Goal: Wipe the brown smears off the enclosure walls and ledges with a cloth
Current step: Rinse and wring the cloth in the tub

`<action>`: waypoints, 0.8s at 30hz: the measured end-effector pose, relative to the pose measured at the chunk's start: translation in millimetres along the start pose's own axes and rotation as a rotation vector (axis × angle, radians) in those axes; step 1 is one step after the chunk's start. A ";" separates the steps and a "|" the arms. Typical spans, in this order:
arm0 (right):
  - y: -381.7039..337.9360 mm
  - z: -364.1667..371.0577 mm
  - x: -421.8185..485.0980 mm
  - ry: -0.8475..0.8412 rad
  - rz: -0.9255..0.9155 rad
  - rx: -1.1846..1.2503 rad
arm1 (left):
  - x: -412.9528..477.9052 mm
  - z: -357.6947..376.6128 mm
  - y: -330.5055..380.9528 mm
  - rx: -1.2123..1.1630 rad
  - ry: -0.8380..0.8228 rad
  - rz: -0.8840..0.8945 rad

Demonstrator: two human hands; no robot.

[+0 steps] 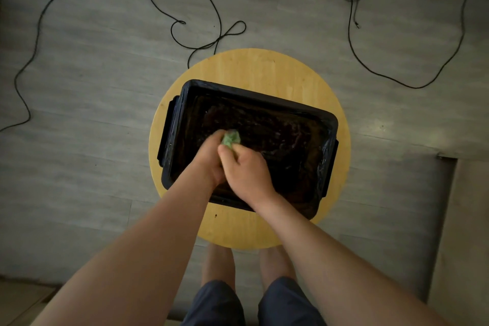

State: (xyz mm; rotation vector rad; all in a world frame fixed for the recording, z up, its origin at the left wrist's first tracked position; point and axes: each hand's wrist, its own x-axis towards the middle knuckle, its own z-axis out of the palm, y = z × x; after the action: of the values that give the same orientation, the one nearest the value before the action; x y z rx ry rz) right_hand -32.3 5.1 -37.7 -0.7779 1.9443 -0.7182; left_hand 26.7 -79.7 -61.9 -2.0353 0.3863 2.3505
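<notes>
A black rectangular enclosure (264,99) lined with dark plastic sits on a round wooden stool. Its floor looks dark and smeared with brown. Both my hands are inside it, close together. A small bunched green cloth (230,137) sticks out between them. My left hand (209,156) grips the cloth from the left, and my right hand (247,169) holds it from the right with the thumb up against it. Most of the cloth is hidden by my fingers.
The round wooden stool top (264,69) stands on a grey plank floor. Black cables (195,16) trail across the floor behind it, more of them at the right (407,77). My feet and shorts show below the stool.
</notes>
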 end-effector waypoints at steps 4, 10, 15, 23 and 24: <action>0.0 4.1 0.8 0.144 -0.197 -0.190 | -1.3 11.2 7.2 0.469 0.037 0.123; 35.3 -12.3 42.2 0.214 -0.044 -0.548 | -7.9 13.0 -7.0 -0.019 -0.066 0.103; 61.5 -15.6 58.5 0.377 0.359 -0.351 | -6.5 12.7 -6.9 0.017 -0.023 0.174; 27.7 1.5 24.5 -0.140 0.347 0.049 | 1.9 10.9 -4.2 -0.052 0.093 0.005; 19.8 -1.5 15.0 -0.121 0.255 0.036 | 0.5 8.6 -1.3 -0.028 0.060 -0.014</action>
State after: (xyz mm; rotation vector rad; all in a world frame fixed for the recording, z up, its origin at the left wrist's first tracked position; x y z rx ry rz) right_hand -44.3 6.6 -59.5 -0.5264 1.8729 -0.5375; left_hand 18.4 -76.9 -61.5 -2.1175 0.3410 2.3047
